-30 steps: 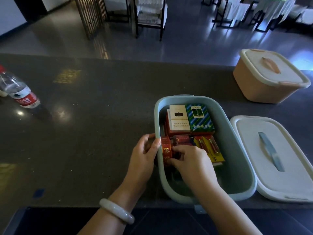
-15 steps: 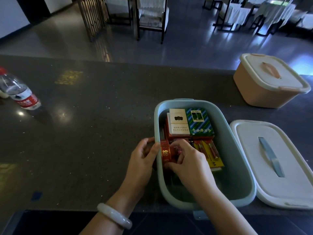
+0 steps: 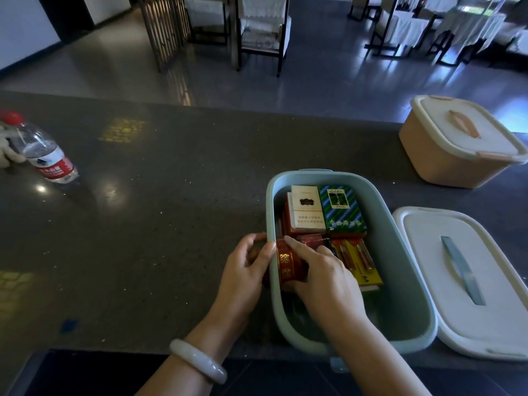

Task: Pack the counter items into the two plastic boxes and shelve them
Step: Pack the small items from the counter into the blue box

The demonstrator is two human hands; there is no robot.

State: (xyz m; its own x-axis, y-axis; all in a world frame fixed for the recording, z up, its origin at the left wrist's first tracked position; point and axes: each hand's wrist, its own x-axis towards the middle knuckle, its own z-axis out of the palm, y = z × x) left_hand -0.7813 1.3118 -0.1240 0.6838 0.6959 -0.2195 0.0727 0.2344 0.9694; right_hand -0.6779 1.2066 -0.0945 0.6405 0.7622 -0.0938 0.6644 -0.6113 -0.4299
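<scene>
A pale green plastic box [image 3: 411, 281] stands open on the dark counter [image 3: 160, 224]. Inside lie a white pack [image 3: 307, 208], a green striped pack [image 3: 341, 208] and a yellow AA battery card [image 3: 361, 264]. My right hand [image 3: 323, 278] reaches into the box and grips a red pack [image 3: 287, 262] standing on edge against the left wall. My left hand [image 3: 245, 267] holds the box's left rim from outside, thumb on the edge. The box's white lid [image 3: 468, 284] lies to the right. A peach box [image 3: 457, 144] with its lid on stands at the far right.
A water bottle [image 3: 47, 155] with a red cap and label lies at the counter's far left, next to a white gloved hand [image 3: 8, 152]. Chairs and cloth-covered tables stand on the floor beyond the counter.
My right hand has shifted slightly on the red pack, fingers now stretched over its top. The left hand stays on the rim. The view has tilted a little.
</scene>
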